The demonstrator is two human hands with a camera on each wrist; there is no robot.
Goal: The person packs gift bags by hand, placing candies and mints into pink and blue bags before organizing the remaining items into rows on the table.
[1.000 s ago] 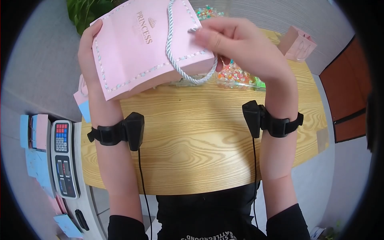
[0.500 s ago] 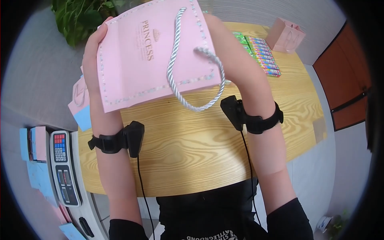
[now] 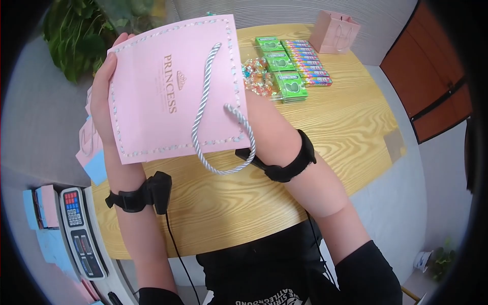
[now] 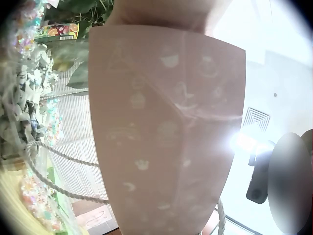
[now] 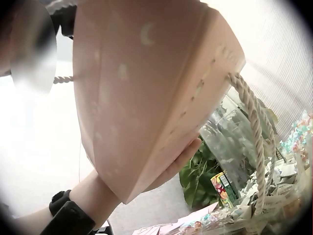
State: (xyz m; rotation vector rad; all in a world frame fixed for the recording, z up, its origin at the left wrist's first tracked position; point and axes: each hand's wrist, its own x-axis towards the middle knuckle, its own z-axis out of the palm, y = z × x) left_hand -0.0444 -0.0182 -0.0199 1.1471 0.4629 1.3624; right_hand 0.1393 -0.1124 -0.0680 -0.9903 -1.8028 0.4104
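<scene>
A pink paper gift bag (image 3: 145, 122) lettered PRINCESS is held up on its side over the table in the head view, its silver rope handle (image 3: 195, 133) hanging at the right. My left hand (image 3: 103, 94) grips its bottom end, with the thumb along the front edge. In the left wrist view, the bag's patterned side panel (image 4: 142, 147) fills the middle, below part of the left hand (image 4: 161, 12). My right forearm (image 3: 274, 129) passes behind the bag's handle end, so the right hand is hidden. Left-hand fingers (image 5: 181, 159) show beyond the bag in the right wrist view.
Wrapped candies (image 3: 260, 81), green gum boxes (image 3: 290, 86) and a row of colourful packs (image 3: 309, 63) stand on the wooden table (image 3: 351, 122). Another pink bag (image 3: 330, 35) is at the back. At left are a scale (image 3: 84, 231), pink and blue bags (image 3: 94, 168), and a plant (image 3: 66, 46).
My right hand has left the rope handle at the bag's edge and passed out of sight behind the bag. The bag sits lower in the head view, the left hand still gripping it.
</scene>
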